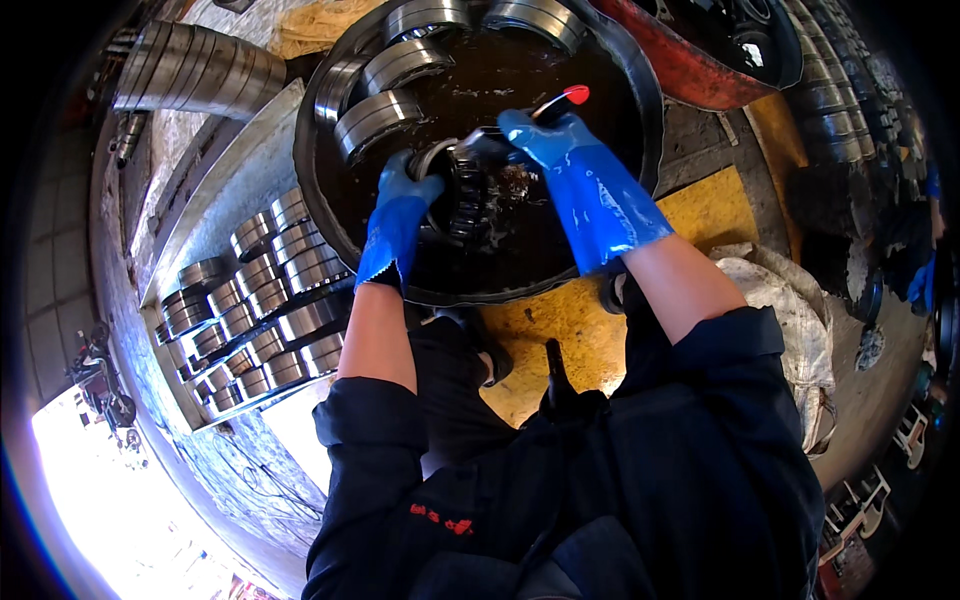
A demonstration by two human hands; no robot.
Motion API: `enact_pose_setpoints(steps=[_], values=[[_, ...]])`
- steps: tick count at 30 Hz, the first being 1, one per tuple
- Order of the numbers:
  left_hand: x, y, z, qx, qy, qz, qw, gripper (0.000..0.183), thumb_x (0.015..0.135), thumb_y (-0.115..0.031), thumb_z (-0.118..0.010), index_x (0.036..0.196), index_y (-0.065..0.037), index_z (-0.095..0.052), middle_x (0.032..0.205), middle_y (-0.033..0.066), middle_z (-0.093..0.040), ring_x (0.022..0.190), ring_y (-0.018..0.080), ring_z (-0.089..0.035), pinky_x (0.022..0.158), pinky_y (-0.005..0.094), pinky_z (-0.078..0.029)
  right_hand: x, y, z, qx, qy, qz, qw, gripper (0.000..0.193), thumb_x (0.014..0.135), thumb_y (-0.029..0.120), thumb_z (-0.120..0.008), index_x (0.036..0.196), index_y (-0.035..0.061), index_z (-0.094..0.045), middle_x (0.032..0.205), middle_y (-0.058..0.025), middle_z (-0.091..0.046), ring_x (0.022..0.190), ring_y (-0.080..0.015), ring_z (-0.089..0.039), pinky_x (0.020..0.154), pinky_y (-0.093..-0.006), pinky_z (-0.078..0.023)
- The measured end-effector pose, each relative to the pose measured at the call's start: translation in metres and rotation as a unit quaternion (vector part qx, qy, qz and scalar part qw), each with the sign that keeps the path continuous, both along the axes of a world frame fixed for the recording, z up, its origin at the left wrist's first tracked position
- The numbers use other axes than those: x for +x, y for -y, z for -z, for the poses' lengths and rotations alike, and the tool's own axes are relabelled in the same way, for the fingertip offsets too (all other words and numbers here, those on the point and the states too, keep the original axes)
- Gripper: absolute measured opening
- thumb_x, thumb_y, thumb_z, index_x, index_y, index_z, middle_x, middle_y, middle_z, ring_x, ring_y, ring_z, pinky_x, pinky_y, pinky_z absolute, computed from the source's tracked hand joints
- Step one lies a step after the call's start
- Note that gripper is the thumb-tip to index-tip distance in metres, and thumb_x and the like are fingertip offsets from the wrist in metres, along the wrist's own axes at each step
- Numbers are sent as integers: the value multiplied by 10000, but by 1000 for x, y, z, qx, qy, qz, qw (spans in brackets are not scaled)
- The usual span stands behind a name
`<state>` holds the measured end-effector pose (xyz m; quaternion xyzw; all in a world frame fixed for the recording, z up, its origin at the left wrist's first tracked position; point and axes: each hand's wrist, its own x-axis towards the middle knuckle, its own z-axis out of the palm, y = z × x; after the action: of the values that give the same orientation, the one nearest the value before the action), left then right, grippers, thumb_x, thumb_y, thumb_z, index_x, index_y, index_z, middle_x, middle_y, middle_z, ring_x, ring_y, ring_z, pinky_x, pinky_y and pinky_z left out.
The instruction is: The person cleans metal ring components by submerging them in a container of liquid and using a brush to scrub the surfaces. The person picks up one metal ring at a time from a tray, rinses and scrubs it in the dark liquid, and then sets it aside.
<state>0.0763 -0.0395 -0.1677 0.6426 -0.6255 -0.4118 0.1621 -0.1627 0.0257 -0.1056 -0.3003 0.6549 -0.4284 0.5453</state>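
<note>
Fingers of the left hand (402, 190) pinch a roller bearing (467, 200) by its ring, in the round pan (648, 110) — those of the right hand (553, 145) wrap a red-tipped tool (575, 95), its blurred head at the bearing's edge.

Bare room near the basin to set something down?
Yellow floor between legs and basin; yellow patch between basin and white sack. Crowded: basin's upper left, with large rings; its middle, with left hand, right hand and a bearing; left of it, packed rings.
</note>
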Motion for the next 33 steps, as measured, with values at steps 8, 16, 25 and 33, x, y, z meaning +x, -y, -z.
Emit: enact_pose_setpoints(steps=[8, 16, 25, 33], values=[[2, -3, -1, 8, -52, -57, 997, 671, 693, -190, -785, 1275, 61, -567, 1182, 215, -660, 1083, 289, -651, 935, 360, -508, -14, -13, 30, 38, -288, -127, 948, 393, 856, 421, -622, 996, 69, -729, 888, -173, -721, 865, -299, -699, 809, -384, -518], [-1, -11, -16, 77, -147, -99, 981, 639, 710, -200, -783, 1248, 78, -579, 1133, 207, -676, 1029, 294, -662, 890, 356, -512, -12, -8, 34, 122, -320, -78, 936, 413, 845, 450, -603, 949, 69, -723, 895, -204, -706, 895, -372, -679, 806, -420, -529], [18, 16, 28, 107, -11, -141, 984, 713, 689, -289, -823, 1233, 109, -589, 1182, 239, -662, 1067, 311, -653, 931, 375, -501, 22, -21, -13, -8, -158, -182, 971, 310, 899, 367, -618, 964, 77, -708, 805, -71, -691, 774, -181, -666, 754, -332, -518], [17, 25, 39, 103, -17, -153, 983, 714, 684, -294, -830, 1226, 107, -596, 1188, 248, -658, 1087, 318, -647, 940, 378, -497, 2, -36, -17, 45, -213, -179, 959, 292, 912, 318, -627, 1075, 93, -717, 877, -84, -729, 826, -171, -697, 788, -321, -540]])
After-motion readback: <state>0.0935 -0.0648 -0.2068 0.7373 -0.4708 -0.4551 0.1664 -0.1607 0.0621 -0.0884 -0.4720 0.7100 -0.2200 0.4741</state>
